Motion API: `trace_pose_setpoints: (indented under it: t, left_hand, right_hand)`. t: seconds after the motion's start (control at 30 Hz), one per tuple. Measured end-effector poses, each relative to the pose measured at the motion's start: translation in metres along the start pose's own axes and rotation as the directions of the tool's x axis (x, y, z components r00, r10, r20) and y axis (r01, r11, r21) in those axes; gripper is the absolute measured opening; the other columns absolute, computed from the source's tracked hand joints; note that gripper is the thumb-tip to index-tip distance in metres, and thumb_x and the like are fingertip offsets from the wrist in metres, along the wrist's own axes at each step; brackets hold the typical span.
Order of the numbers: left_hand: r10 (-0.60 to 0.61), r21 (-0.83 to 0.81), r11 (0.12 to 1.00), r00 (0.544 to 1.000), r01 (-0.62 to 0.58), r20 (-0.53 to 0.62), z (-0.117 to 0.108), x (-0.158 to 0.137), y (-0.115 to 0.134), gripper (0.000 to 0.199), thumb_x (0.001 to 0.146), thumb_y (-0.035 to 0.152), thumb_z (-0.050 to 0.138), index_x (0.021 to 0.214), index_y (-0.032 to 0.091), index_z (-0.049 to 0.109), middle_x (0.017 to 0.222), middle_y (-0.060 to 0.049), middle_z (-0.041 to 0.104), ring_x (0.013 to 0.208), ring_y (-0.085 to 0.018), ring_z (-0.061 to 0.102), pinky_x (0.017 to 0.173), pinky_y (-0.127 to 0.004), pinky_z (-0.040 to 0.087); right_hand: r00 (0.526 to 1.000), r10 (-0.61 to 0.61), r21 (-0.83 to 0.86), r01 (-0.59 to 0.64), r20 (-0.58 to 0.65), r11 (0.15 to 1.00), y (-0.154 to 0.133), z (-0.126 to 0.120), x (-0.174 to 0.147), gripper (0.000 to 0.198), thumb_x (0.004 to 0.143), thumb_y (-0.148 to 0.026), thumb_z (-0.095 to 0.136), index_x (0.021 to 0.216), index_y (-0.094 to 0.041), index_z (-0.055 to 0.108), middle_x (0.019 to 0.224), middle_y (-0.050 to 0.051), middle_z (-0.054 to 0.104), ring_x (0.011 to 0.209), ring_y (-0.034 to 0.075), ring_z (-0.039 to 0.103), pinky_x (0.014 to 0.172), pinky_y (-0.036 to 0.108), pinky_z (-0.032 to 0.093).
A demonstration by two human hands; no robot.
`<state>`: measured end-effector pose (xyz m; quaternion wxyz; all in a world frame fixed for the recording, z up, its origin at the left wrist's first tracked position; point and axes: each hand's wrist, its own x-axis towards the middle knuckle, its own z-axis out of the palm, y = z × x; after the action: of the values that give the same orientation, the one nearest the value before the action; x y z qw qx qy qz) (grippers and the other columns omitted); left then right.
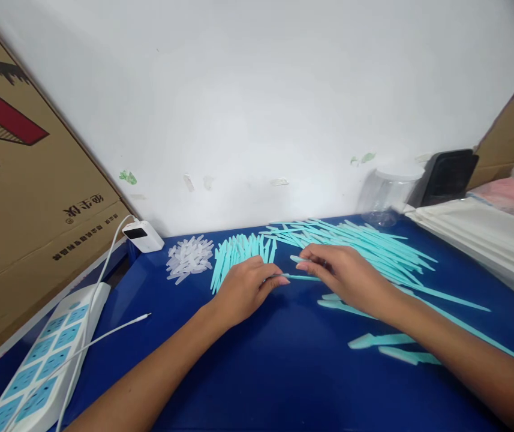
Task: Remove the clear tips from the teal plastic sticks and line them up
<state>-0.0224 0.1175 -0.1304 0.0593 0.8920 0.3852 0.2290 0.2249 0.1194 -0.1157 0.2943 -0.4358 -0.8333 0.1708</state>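
Note:
My left hand (250, 287) is closed, thumb and forefinger pinching the end of a slim turquoise eyebrow razor (304, 277) that points right, under my other hand. Just above it, my right hand (342, 270) pinches a small pale turquoise piece (299, 259); most of it is hidden by the fingers. Behind my left hand lies a row of turquoise razors (239, 249). A larger loose pile of razors (364, 243) spreads behind my right hand. Several razors with pale covered ends (369, 341) lie around my right forearm. Small translucent caps (189, 258) are heaped at the left.
A white power strip (99, 303) with a white cable (117, 327) lies at the left, near a small white device (146, 237). A clear jar (391, 195) and a black object (448, 177) stand back right, beside stacked white sheets (486, 240). Cardboard (36, 180) leans left.

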Motion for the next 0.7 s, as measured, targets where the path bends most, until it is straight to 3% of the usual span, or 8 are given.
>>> trace_pose_setpoints:
  t: [0.13, 0.27, 0.37, 0.53, 0.63, 0.7]
  left_hand:
    - [0.133, 0.009, 0.991, 0.99, -0.133, -0.05, 0.003, -0.001, 0.001, 0.033, 0.106, 0.042, 0.051, 0.105, 0.019, 0.074, 0.085, -0.004, 0.073, 0.078, -0.016, 0.061, 0.072, -0.029, 0.046]
    - [0.145, 0.005, 0.989, 0.985, -0.145, -0.092, 0.005, -0.002, 0.005, 0.03, 0.105, 0.041, 0.053, 0.109, 0.021, 0.075, 0.109, -0.008, 0.072, 0.087, -0.015, 0.066, 0.072, -0.026, 0.048]
    - [0.148, -0.021, 0.989, 0.987, -0.15, -0.069, 0.003, -0.003, 0.007, 0.029, 0.106, 0.04, 0.053, 0.112, 0.022, 0.075, 0.106, -0.007, 0.071, 0.085, -0.014, 0.066, 0.071, -0.025, 0.049]
    - [0.148, -0.014, 0.989, 0.985, -0.15, -0.091, -0.007, 0.0, 0.001, 0.027, 0.105, 0.036, 0.055, 0.104, 0.019, 0.075, 0.099, -0.006, 0.074, 0.088, -0.016, 0.067, 0.079, -0.027, 0.05]
    - [0.123, 0.032, 0.992, 0.982, -0.12, -0.144, -0.013, 0.002, -0.005, 0.025, 0.104, 0.036, 0.057, 0.104, 0.02, 0.076, 0.103, -0.006, 0.075, 0.092, -0.017, 0.068, 0.082, -0.029, 0.05]
    - [0.137, 0.063, 0.99, 0.98, -0.129, -0.143, -0.015, 0.002, -0.007, 0.025, 0.104, 0.036, 0.057, 0.104, 0.021, 0.077, 0.104, -0.005, 0.076, 0.092, -0.017, 0.068, 0.082, -0.03, 0.05]
  right_hand:
    - [0.993, -0.115, 0.004, 0.115, 0.009, 0.993, 0.001, 0.003, -0.002, 0.032, 0.108, -0.041, 0.047, 0.113, -0.025, 0.074, 0.092, 0.007, 0.072, 0.08, 0.022, 0.067, 0.07, 0.033, 0.048]
    - [0.978, -0.195, 0.008, 0.195, 0.08, 0.981, -0.001, 0.01, -0.006, 0.039, 0.109, -0.027, 0.037, 0.134, -0.026, 0.068, 0.097, 0.009, 0.068, 0.079, 0.022, 0.064, 0.067, 0.033, 0.049]
    - [0.974, -0.215, 0.064, 0.21, 0.075, 0.976, -0.005, 0.011, -0.007, 0.036, 0.109, -0.026, 0.039, 0.133, -0.028, 0.066, 0.103, 0.008, 0.07, 0.082, 0.022, 0.066, 0.071, 0.034, 0.051]
    - [0.99, -0.132, 0.042, 0.13, 0.045, 0.991, -0.006, 0.001, -0.006, 0.019, 0.107, -0.034, 0.049, 0.116, -0.025, 0.063, 0.097, 0.005, 0.073, 0.078, 0.021, 0.068, 0.071, 0.035, 0.052]
    - [0.967, -0.253, -0.076, 0.255, 0.041, 0.964, 0.0, -0.003, -0.004, 0.018, 0.103, -0.037, 0.059, 0.112, -0.024, 0.069, 0.118, 0.009, 0.073, 0.108, 0.029, 0.069, 0.091, 0.043, 0.054]
    - [0.95, -0.309, -0.124, 0.312, 0.048, 0.942, 0.006, -0.001, -0.002, 0.019, 0.105, -0.033, 0.057, 0.11, -0.023, 0.071, 0.12, 0.01, 0.072, 0.112, 0.029, 0.068, 0.094, 0.044, 0.053]
